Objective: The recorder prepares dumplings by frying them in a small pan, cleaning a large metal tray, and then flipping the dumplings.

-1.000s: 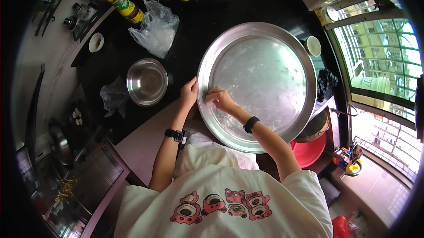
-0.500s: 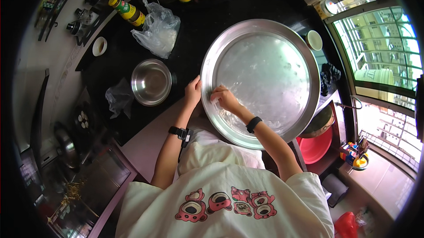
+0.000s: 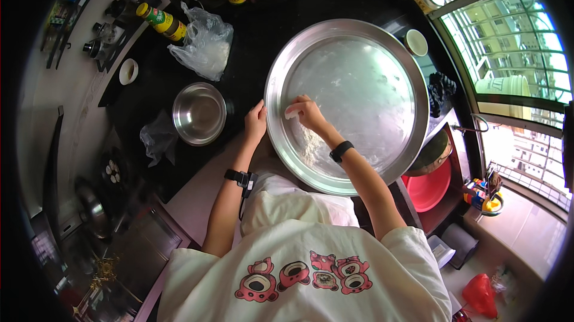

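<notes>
A large round metal tray [image 3: 359,113] lies before me, with white powder [image 3: 310,147] heaped near its lower left inner edge and a thin dusting over its floor. My left hand [image 3: 255,122] is closed at the tray's left rim, fingertips on the edge. Over the left part of the tray, my right hand [image 3: 307,113] is closed in a pinch. A small whitish piece [image 3: 292,113] shows at its fingers; its kind cannot be made out. Dark bands are on both wrists.
Left of the tray stand a steel bowl [image 3: 199,114], a crumpled clear bag [image 3: 159,138] and a plastic bag with white contents [image 3: 206,47]. A yellow-capped bottle [image 3: 161,22] stands behind. A white cup [image 3: 415,43] is beyond the tray, a red basin [image 3: 431,187] to its right.
My right hand has moved a little farther from me across the tray, and the powder heap shows more plainly. My left hand stays at the rim. The whole view has shifted slightly.
</notes>
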Demonstrator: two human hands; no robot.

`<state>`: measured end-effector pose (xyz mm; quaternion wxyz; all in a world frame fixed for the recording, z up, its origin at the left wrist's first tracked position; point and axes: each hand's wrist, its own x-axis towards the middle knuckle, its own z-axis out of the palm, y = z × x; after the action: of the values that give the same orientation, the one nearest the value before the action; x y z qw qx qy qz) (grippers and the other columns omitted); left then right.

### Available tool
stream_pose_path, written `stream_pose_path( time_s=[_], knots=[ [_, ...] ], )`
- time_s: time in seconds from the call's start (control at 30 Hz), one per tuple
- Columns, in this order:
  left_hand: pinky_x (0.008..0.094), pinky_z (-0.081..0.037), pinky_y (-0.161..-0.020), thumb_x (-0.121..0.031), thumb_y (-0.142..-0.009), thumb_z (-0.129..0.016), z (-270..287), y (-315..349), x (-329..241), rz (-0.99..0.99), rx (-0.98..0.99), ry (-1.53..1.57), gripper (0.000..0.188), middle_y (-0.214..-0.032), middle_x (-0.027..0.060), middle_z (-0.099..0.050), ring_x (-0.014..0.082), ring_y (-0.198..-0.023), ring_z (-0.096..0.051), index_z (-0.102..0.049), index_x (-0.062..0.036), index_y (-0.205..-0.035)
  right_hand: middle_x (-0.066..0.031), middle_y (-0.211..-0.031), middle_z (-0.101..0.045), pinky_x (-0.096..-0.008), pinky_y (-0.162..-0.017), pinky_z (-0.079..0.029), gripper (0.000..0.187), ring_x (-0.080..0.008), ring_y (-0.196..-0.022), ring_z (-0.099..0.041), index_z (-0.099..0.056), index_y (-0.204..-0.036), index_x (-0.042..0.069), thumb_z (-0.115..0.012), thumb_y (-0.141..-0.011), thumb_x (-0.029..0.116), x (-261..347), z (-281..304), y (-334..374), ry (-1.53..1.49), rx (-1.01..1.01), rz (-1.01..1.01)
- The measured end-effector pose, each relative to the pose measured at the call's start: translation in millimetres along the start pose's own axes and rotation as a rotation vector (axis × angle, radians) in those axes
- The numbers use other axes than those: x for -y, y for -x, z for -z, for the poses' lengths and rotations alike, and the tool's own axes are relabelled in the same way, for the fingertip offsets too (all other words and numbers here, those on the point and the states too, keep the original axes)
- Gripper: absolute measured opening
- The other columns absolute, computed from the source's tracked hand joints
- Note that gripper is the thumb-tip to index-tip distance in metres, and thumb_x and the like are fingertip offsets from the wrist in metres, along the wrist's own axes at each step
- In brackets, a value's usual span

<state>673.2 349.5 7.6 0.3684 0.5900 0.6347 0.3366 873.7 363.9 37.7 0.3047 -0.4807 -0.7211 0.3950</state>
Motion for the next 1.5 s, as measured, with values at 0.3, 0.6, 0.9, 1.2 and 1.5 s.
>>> stream_pose_path(
  time_s=[0.3,0.6,0.9,1.2,1.5],
  knots=[
    [0.027,-0.046,-0.076,-0.013,-0.088,-0.051,1.8,3.9,-7.0,0.029,0.007,0.015,0.033,-0.102,0.0197,-0.061,0.0214,-0.091,-0.061,-0.05,0.006,-0.115,-0.0087,-0.08,-0.059,-0.0323,-0.073,-0.046,0.038,-0.0278,-0.082,-0.054,-0.069,-0.07,0.011,-0.046,-0.055,-0.016,-7.9,22.2,51.6,-0.034,0.349,-0.019],
    [0.0282,-0.045,-0.078,-0.014,-0.089,-0.05,1.3,1.8,-6.0,0.038,0.05,-0.001,0.033,-0.104,0.0207,-0.06,0.0234,-0.094,-0.06,-0.05,0.0057,-0.115,-0.0082,-0.084,-0.06,-0.0332,-0.073,-0.046,0.037,-0.0275,-0.084,-0.053,-0.07,-0.073,0.012,-0.048,-0.06,-0.015,-15.9,7.3,34.3,0.033,-0.009,-0.031],
    [0.0288,-0.045,-0.079,-0.015,-0.089,-0.049,2.7,1.6,-12.2,-0.016,0.036,0.025,0.033,-0.104,0.0212,-0.059,0.0263,-0.094,-0.06,-0.05,0.0051,-0.116,-0.0104,-0.084,-0.059,-0.0346,-0.07,-0.047,0.042,-0.0291,-0.083,-0.055,-0.07,-0.079,0.011,-0.044,-0.057,-0.014,-13.3,43.4,71.6,0.057,-0.246,-0.212],
    [0.0327,-0.045,-0.08,-0.012,-0.088,-0.047,3.4,2.0,-7.7,0.006,0.023,0.041,0.03,-0.106,0.0225,-0.058,0.0313,-0.098,-0.057,-0.052,0.0049,-0.113,-0.0099,-0.085,-0.058,-0.0313,-0.072,-0.046,0.05,-0.0274,-0.081,-0.056,-0.071,-0.083,0.013,-0.04,-0.056,-0.016,-9.7,16.6,132.9,0.065,-0.178,-0.251],
    [0.0324,-0.044,-0.083,-0.014,-0.088,-0.047,4.9,0.1,-13.9,0.024,0.074,0.062,0.032,-0.107,0.0228,-0.057,0.0313,-0.099,-0.057,-0.051,0.0055,-0.114,-0.0101,-0.088,-0.056,-0.0305,-0.075,-0.045,0.048,-0.0257,-0.083,-0.056,-0.069,-0.091,0.012,-0.044,-0.06,-0.015,-1.1,14.3,159.6,0.064,-0.345,-0.457]
  ],
)
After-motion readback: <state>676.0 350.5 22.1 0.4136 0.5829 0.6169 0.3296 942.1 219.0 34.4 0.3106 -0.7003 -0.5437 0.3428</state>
